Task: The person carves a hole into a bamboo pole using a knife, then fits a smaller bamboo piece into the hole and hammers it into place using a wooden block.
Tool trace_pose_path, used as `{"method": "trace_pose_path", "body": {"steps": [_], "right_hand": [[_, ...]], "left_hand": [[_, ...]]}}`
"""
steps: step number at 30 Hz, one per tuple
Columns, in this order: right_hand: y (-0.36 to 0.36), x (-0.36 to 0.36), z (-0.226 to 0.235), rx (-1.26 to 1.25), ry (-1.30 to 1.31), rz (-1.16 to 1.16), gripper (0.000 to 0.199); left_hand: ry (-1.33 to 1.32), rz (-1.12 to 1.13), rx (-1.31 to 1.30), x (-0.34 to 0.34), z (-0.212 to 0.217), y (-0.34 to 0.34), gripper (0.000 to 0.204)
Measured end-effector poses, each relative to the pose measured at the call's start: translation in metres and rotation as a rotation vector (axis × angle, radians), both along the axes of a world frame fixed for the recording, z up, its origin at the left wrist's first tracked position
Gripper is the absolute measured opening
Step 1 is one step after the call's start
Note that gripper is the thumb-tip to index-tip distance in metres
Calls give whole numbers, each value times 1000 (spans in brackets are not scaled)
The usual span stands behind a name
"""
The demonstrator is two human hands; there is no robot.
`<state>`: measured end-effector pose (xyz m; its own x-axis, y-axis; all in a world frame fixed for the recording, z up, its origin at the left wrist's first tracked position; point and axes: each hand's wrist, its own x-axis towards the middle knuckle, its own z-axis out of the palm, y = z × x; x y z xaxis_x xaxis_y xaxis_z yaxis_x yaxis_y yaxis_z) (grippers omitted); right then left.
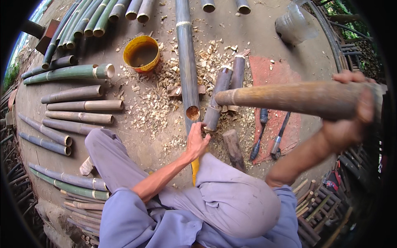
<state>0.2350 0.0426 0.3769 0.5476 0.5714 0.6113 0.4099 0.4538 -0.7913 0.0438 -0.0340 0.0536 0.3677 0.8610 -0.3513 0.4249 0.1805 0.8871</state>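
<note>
A long dark bamboo pole (188,62) runs from the far edge toward my lap, with a round cut hole (192,113) in its upper side. Just below that hole my left hand (197,142) lies over the pole, its fingers curled in against the pole's right side. My right hand (359,97), raised at the right and blurred, is closed around the thick end of a brown bamboo club (289,97). The club's narrower end reaches left over two short bamboo pieces (218,99) on the ground.
A yellow bucket (158,62) of dark liquid stands among pale wood chips (144,97). Two chisel-like tools (259,134) lie by a red cloth (275,76). Bamboo lengths (80,105) line the left. A short log (234,151) lies beside my knee; a clear plastic container (291,27) is far right.
</note>
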Motion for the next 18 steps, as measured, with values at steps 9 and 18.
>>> {"method": "trace_pose_path", "body": {"steps": [9,18], "right_hand": [[15,-10,-47,-14,-193,164,25],[13,-5,-33,38,-330,139,23]], "left_hand": [[-12,-27,20,14,0,5,33],[46,-32,118,-9,-12,1,28]]}}
